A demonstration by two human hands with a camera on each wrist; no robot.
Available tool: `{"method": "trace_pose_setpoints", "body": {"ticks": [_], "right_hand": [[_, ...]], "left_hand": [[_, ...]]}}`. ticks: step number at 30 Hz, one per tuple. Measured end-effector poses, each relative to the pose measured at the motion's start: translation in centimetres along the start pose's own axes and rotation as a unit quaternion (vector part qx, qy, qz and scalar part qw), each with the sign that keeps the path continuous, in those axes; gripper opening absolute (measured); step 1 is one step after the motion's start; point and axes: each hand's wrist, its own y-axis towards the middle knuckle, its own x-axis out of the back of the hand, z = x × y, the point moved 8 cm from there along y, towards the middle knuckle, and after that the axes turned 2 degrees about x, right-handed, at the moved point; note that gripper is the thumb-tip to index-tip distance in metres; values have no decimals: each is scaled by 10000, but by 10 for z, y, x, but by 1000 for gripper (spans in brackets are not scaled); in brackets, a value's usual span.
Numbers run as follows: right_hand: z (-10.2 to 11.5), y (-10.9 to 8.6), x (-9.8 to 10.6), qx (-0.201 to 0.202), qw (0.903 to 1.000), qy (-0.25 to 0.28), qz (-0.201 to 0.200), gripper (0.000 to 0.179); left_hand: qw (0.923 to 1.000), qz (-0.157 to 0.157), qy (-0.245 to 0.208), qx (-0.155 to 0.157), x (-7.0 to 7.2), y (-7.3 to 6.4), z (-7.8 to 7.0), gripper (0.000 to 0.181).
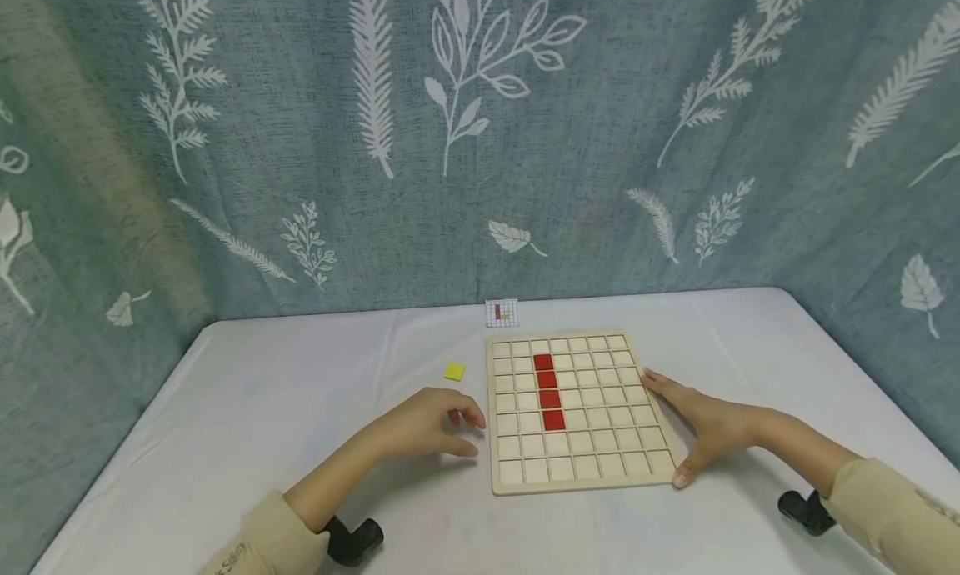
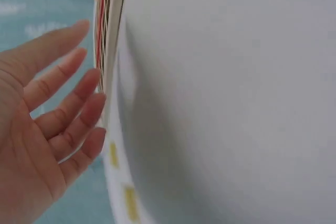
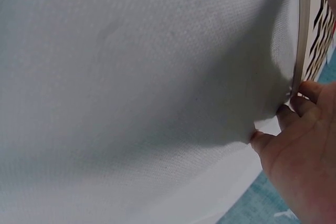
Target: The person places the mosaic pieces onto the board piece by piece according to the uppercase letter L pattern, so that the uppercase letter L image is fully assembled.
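Note:
A pale wooden grid board [image 1: 600, 442] lies on the white cloth, with several red tiles [image 1: 550, 398] set in one column of its squares. Beside the board's left edge hovers my left hand [image 1: 431, 425], fingers loosely bent and holding nothing; the left wrist view shows its palm and fingers [image 2: 58, 119]. My right hand [image 1: 712, 425] touches the board's right edge, thumb at the near corner and fingers farther up, spread apart. In the right wrist view its fingertips [image 3: 310, 90] meet the cloth and board edge. A yellow tile [image 1: 454, 371] lies left of the board.
Behind the board lies a small pattern card [image 1: 502, 313] with a printed grid, red column and yellow mark. A green-blue curtain with white leaves [image 1: 480, 183] stands behind the white-covered table [image 1: 300, 375]. Black wrist mounts [image 1: 354, 542] sit under the sleeves.

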Motion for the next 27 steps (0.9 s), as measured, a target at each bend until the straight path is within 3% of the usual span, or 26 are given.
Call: {"method": "trace_pose_setpoints", "body": {"ticks": [4, 10, 17, 27], "right_hand": [[1, 0, -1, 9, 10000, -2, 1, 131], [1, -1, 0, 60, 10000, -20, -1, 130], [1, 0, -1, 99, 9999, -34, 20, 130], [1, 0, -1, 50, 10000, -36, 31, 131]], "left_hand": [[9991, -246, -320, 155, 13, -11, 22, 26], [9974, -559, -254, 381, 31, -21, 45, 28], [9954, -822, -291, 408, 43, -29, 57, 28], [9948, -804, -260, 561, 45, -32, 70, 29]]}}
